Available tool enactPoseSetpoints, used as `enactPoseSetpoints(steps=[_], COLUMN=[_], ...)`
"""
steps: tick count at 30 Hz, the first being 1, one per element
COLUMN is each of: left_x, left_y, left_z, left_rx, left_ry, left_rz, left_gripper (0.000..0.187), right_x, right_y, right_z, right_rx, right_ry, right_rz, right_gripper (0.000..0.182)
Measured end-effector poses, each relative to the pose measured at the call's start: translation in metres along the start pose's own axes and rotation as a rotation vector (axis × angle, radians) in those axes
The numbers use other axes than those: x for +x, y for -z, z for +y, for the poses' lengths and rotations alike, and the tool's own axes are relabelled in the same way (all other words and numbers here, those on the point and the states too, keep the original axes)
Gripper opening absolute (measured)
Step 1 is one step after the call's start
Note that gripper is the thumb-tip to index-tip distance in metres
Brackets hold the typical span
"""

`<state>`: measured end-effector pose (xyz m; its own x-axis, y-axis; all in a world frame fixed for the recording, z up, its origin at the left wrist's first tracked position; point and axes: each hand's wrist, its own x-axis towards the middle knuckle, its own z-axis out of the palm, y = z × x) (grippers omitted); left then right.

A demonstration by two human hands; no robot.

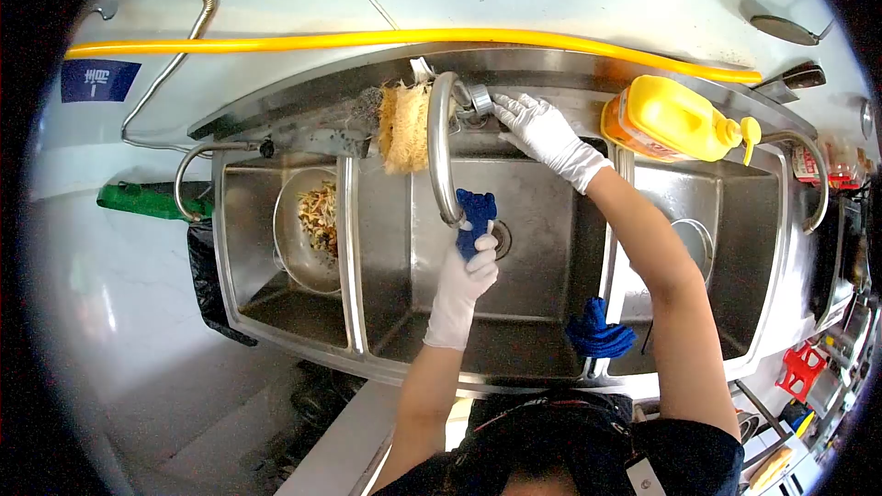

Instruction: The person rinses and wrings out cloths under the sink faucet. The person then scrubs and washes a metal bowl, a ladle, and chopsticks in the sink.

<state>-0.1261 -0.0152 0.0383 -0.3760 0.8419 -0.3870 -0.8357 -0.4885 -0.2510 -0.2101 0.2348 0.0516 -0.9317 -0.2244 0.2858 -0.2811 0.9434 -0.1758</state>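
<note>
Black-shirted shoulders (694,445) edge the foreground as the white-gloved left hand (467,280) grips a dark blue cloth (476,211) beside the mouth of a curved metal spout (441,147), above the middle steel basin (542,266). The gloved right hand (548,138), fingers extended and ungripping, reaches a round grey tap knob (480,100), contact unclear. The step appears to be tap handling; turning the knob would call for fingers closed around it.
</note>
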Motion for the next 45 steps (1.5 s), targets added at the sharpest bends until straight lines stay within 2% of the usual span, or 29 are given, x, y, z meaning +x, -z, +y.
enactPoseSetpoints(steps=[2, 5, 6, 9, 11, 13, 15, 17, 19, 20, 21, 23, 24, 27, 29, 31, 32, 35, 38, 40, 41, 44, 45], left_x=[-0.008, -0.022, -0.025, -0.036, -0.039, -0.039, -0.034, -0.027, -0.020, -0.018, -0.018, -0.025, -0.029, -0.034, -0.034, -0.031, -0.031, -0.023, -0.011, 0.000, 0.004, 0.011, 0.013], left_y=[0.000, -0.013, -0.008, -0.009, -0.009, -0.021, -0.030, -0.034, -0.029, -0.026, -0.023, -0.029, -0.032, -0.032, -0.044, -0.049, -0.055, -0.061, -0.033, -0.010, -0.004, 0.004, 0.004], left_z=[-0.003, -0.019, -0.022, -0.038, -0.048, -0.062, -0.074, -0.084, -0.092, -0.097, -0.101, -0.112, -0.117, -0.117, -0.119, -0.116, -0.118, -0.132, -0.135, -0.131, -0.130, -0.127, -0.127], left_rx=[0.002, 0.005, 0.030, 0.085, 0.162, 0.226, 0.163, 0.076, -0.025, -0.079, -0.132, -0.046, 0.029, 0.338, 0.631, 0.968, 1.067, 1.398, 1.816, 1.969, 2.069, 2.354, 2.425], left_ry=[-0.014, -0.066, -0.054, -0.005, -0.008, -0.029, -0.016, 0.032, 0.118, 0.164, 0.211, 0.197, 0.203, 0.284, 0.291, 0.292, 0.250, 0.089, -0.248, -0.436, -0.501, -0.681, -0.642], left_rz=[0.005, 0.115, 0.078, 0.027, -0.017, -0.033, -0.070, -0.072, -0.085, -0.098, -0.108, 0.004, -0.074, -0.190, -0.006, 0.182, 0.185, 0.477, 0.464, 0.401, 0.406, 0.450, 0.523], left_gripper=[0.053, 0.053, 0.058, 0.056, 0.055, 0.050, 0.045, 0.044, 0.047, 0.048, 0.049, 0.048, 0.044, 0.038, 0.026, 0.020, 0.015, 0.013, 0.018, 0.027, 0.025, 0.029, 0.029], right_x=[0.007, 0.027, 0.031, 0.026, 0.009, -0.028, -0.070, -0.110, -0.131, -0.124, -0.124, -0.119, -0.121, -0.122, -0.120, -0.118, -0.117, -0.118, -0.118, -0.117, -0.116, -0.120, -0.121], right_y=[0.001, 0.002, -0.002, 0.005, 0.011, 0.019, 0.013, 0.031, 0.024, 0.052, 0.064, 0.077, 0.086, 0.105, 0.122, 0.114, 0.114, 0.116, 0.111, 0.113, 0.114, 0.080, 0.072], right_z=[0.004, 0.011, 0.013, 0.004, -0.019, -0.050, -0.084, -0.114, -0.135, -0.139, -0.138, -0.127, -0.126, -0.120, -0.117, -0.116, -0.116, -0.118, -0.126, -0.128, -0.128, -0.126, -0.125], right_rx=[0.045, 0.359, 0.467, 0.663, 0.549, 0.848, 1.251, 2.591, 2.896, 2.750, 2.720, 2.558, 2.559, 2.464, 2.424, 2.457, 2.380, 2.123, 1.845, 1.833, 1.825, 1.741, 1.724], right_ry=[0.027, -0.218, -0.297, -0.498, -0.678, -0.789, -0.908, -1.086, -0.708, -0.483, -0.537, -0.491, -0.669, -0.680, -0.713, -0.754, -0.808, -0.975, -1.127, -1.278, -1.353, -1.322, -1.307], right_rz=[0.008, -0.006, 0.083, 0.091, 0.294, 0.231, 0.096, -0.213, -0.035, 0.019, 0.061, -0.045, -0.070, -0.189, -0.259, -0.278, -0.277, -0.236, -0.092, -0.035, -0.006, 0.161, 0.220], right_gripper=[0.033, 0.024, 0.021, 0.022, 0.027, 0.033, 0.049, 0.067, 0.071, 0.066, 0.043, 0.017, 0.009, 0.015, 0.032, 0.029, 0.027, 0.026, 0.032, 0.031, 0.031, 0.034, 0.035])
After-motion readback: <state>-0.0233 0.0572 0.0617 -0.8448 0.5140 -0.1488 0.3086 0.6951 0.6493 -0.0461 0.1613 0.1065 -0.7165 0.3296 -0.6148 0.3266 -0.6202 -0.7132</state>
